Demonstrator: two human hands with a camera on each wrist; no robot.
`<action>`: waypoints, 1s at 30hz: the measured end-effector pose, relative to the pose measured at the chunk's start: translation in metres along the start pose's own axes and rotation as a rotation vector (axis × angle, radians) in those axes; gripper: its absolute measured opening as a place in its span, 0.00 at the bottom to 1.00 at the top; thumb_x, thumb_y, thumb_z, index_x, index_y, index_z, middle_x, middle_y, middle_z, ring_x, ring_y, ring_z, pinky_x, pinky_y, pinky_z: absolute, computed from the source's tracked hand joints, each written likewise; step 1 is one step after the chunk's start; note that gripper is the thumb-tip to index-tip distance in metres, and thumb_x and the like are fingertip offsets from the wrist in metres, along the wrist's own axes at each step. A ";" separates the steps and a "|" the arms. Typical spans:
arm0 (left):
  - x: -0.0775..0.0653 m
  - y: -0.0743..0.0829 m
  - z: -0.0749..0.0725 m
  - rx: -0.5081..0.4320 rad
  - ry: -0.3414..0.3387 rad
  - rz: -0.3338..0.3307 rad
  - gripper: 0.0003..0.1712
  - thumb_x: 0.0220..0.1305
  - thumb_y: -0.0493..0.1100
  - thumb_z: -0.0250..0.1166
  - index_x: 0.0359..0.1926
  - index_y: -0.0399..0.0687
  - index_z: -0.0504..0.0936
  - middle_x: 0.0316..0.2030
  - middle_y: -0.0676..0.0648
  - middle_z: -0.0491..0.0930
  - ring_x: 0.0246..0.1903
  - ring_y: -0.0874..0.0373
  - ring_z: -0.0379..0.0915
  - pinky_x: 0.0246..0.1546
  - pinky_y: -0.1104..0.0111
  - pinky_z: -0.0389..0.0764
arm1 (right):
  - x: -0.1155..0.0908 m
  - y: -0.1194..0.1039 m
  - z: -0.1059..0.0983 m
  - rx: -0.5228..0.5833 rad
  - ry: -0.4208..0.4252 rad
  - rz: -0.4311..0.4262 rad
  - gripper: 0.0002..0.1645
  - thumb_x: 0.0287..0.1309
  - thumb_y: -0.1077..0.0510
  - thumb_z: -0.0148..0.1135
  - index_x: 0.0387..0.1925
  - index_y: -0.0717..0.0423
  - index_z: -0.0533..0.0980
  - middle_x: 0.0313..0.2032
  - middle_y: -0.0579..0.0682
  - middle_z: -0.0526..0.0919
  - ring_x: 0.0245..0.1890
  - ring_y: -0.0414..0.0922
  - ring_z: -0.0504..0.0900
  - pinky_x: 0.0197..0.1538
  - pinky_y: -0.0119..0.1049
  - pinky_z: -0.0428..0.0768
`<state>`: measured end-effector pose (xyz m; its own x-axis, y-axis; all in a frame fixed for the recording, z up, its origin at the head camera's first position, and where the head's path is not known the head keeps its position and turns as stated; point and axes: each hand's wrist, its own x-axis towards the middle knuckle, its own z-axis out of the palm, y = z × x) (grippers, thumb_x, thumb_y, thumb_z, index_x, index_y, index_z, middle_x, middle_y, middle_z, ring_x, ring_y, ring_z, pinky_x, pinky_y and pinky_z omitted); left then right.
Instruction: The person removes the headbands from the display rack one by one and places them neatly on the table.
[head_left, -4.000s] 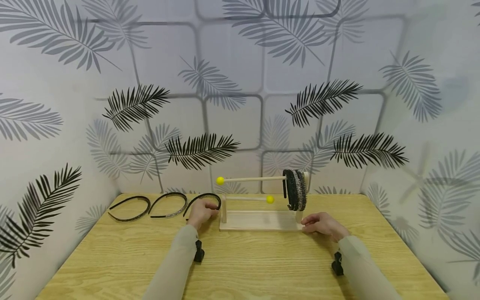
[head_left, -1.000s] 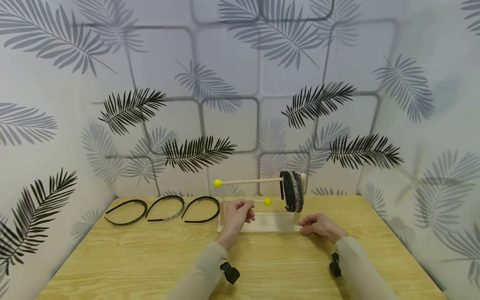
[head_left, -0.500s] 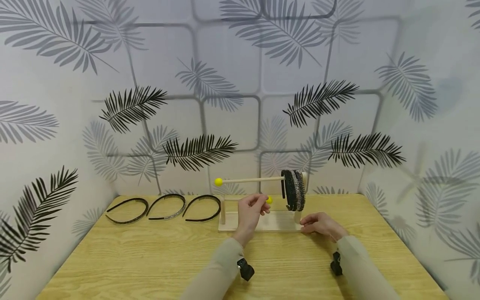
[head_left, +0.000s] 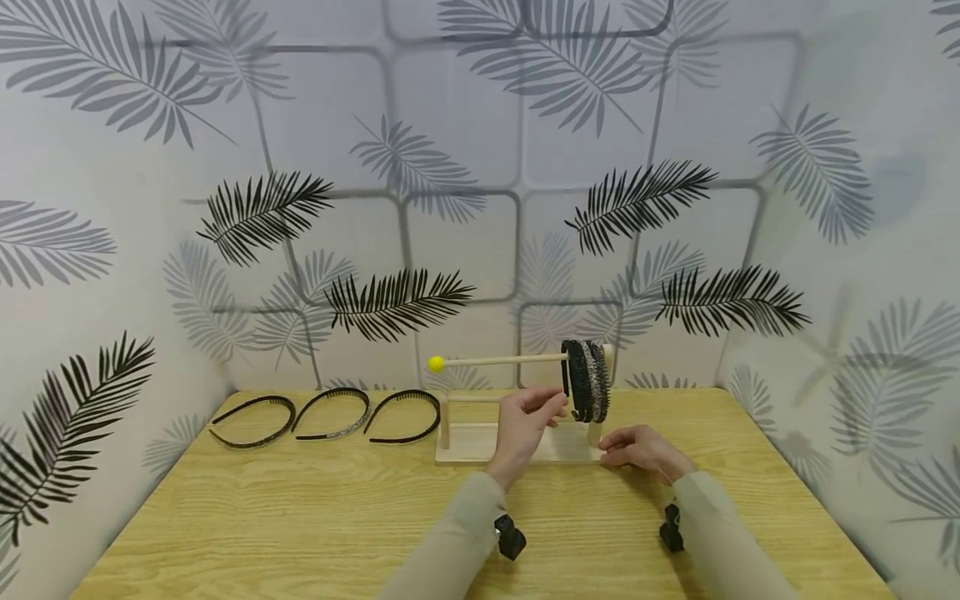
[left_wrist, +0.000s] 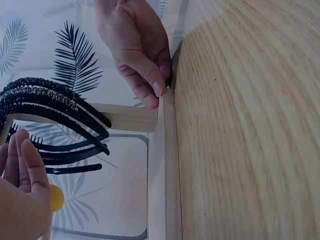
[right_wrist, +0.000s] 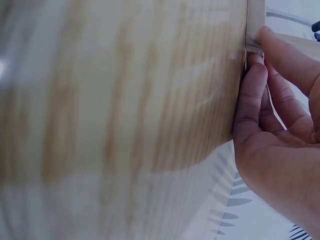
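Observation:
A wooden headband stand has two rods; several dark headbands, one glittering silver, hang at the right end of the upper rod. My left hand is just left of them, its fingers fairly straight with nothing held. In the left wrist view those fingertips lie close to the hanging headbands; whether they touch is unclear. The lower rod's yellow ball shows beside that hand, but is hidden in the head view. My right hand pinches the right end of the base between thumb and fingers.
On the table, left of the stand, lie three headbands: a black one, one with a silvery section and another black one. A yellow ball caps the upper rod's left end. Patterned walls enclose the table behind and at the sides.
My left hand has left the nearest table headband and moved right, past the lower rod's ball, to the hanging headbands. The right hand stays at the base.

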<state>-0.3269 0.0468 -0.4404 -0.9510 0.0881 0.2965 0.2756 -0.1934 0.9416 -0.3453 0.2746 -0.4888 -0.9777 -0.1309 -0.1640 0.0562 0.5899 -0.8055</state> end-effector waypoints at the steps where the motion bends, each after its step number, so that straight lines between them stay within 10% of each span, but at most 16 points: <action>1: -0.001 0.000 0.002 0.001 -0.009 -0.003 0.13 0.64 0.41 0.68 0.47 0.38 0.86 0.40 0.36 0.86 0.32 0.60 0.83 0.32 0.71 0.82 | 0.000 0.000 0.000 -0.002 0.000 -0.001 0.16 0.53 0.61 0.72 0.44 0.63 0.82 0.39 0.51 0.85 0.36 0.40 0.77 0.41 0.31 0.76; 14: -0.004 -0.002 0.020 0.023 -0.029 -0.059 0.19 0.60 0.44 0.71 0.52 0.46 0.85 0.48 0.46 0.85 0.47 0.58 0.81 0.52 0.64 0.81 | -0.004 -0.001 0.000 -0.010 -0.014 -0.007 0.16 0.54 0.61 0.72 0.45 0.63 0.82 0.40 0.51 0.85 0.37 0.41 0.78 0.42 0.33 0.76; 30: 0.000 0.002 0.026 0.160 -0.083 -0.059 0.19 0.68 0.48 0.64 0.54 0.42 0.84 0.49 0.44 0.85 0.47 0.58 0.81 0.51 0.62 0.80 | -0.002 -0.003 -0.003 -0.001 -0.024 -0.004 0.17 0.55 0.60 0.72 0.45 0.62 0.82 0.39 0.50 0.85 0.36 0.41 0.77 0.41 0.33 0.76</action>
<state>-0.3232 0.0715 -0.4344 -0.9532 0.1759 0.2458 0.2447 -0.0280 0.9692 -0.3440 0.2753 -0.4849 -0.9729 -0.1519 -0.1742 0.0520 0.5903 -0.8055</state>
